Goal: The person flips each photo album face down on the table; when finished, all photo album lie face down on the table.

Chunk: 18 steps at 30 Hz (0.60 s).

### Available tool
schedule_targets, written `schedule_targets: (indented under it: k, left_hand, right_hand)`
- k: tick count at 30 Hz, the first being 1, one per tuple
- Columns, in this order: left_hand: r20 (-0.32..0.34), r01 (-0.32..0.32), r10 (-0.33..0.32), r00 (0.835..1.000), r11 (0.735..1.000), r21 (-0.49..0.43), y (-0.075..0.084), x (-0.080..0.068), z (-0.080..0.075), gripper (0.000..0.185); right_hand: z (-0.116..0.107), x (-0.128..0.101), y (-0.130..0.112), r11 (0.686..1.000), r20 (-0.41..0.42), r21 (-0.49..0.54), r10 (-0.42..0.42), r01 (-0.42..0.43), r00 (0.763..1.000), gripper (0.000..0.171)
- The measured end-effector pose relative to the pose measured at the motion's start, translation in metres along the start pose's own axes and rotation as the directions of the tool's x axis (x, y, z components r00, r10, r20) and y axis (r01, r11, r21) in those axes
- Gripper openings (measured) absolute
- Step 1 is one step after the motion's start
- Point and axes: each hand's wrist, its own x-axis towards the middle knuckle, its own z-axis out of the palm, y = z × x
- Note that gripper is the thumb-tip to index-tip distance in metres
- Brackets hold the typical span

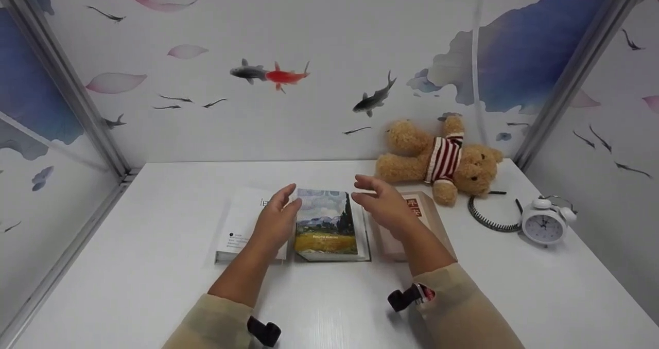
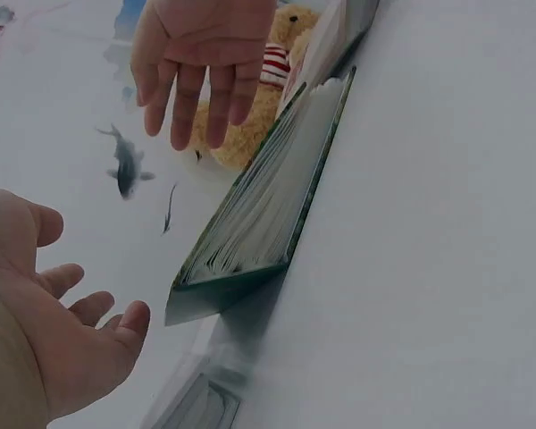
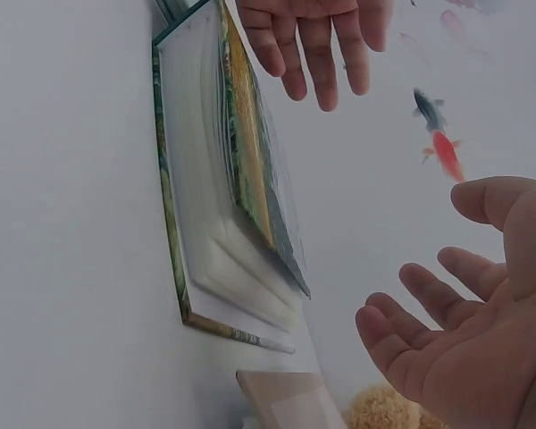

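Note:
A book with a painted landscape cover point(image 1: 327, 225) lies flat on the white table point(image 1: 154, 246), between a white book point(image 1: 242, 225) and a beige book point(image 1: 425, 210). My left hand point(image 1: 280, 212) hovers open at its left edge, above the white book. My right hand point(image 1: 378, 202) hovers open at its right edge, over the beige book. Neither hand holds anything. In the left wrist view my left hand point(image 2: 71, 340) is clear of the landscape book point(image 2: 268, 214). In the right wrist view my right hand point(image 3: 456, 331) is also apart from the landscape book point(image 3: 223, 197), whose cover stands slightly off the pages.
A teddy bear in a striped shirt point(image 1: 443, 158) lies at the back right against the wall. A white alarm clock point(image 1: 544, 225) and a coiled cable point(image 1: 489, 217) sit at the right. Patterned walls close in the table on three sides.

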Motion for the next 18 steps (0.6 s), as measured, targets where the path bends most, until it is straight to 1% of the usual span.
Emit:
schedule_targets:
  k: [2, 4, 7, 10, 13, 18]
  left_hand:
    - [-0.012, 0.011, -0.011, 1.000, 1.000, 0.014, -0.003, 0.002, -0.002, 0.055]
    - [-0.007, 0.031, -0.031, 0.999, 0.999, 0.009, -0.007, 0.002, -0.002, 0.058]
    - [0.025, 0.078, -0.078, 0.997, 0.997, 0.002, -0.011, 0.003, 0.002, 0.062]
    - [0.064, 0.104, -0.106, 0.992, 0.994, 0.025, -0.015, 0.001, 0.004, 0.066]
    - [0.099, 0.101, -0.103, 0.990, 0.995, 0.021, -0.017, 0.000, 0.005, 0.067]
    - [0.138, 0.081, -0.074, 0.988, 0.996, -0.042, -0.018, 0.001, 0.005, 0.064]
  right_hand:
    - [0.004, 0.003, 0.001, 1.000, -0.002, 0.007, 0.020, -0.020, 1.000, 0.049]
    - [0.008, 0.006, 0.003, 0.999, -0.002, 0.025, 0.033, -0.033, 0.999, 0.049]
    - [0.014, 0.007, 0.008, 0.996, 0.002, 0.067, 0.066, -0.066, 0.998, 0.047]
    - [0.020, 0.005, 0.014, 0.990, 0.035, 0.101, 0.099, -0.102, 0.995, 0.049]
    - [0.024, 0.003, 0.019, 0.985, 0.065, 0.120, 0.118, -0.125, 0.991, 0.052]
    - [0.025, 0.000, 0.023, 0.980, 0.078, 0.144, 0.129, -0.140, 0.989, 0.054]
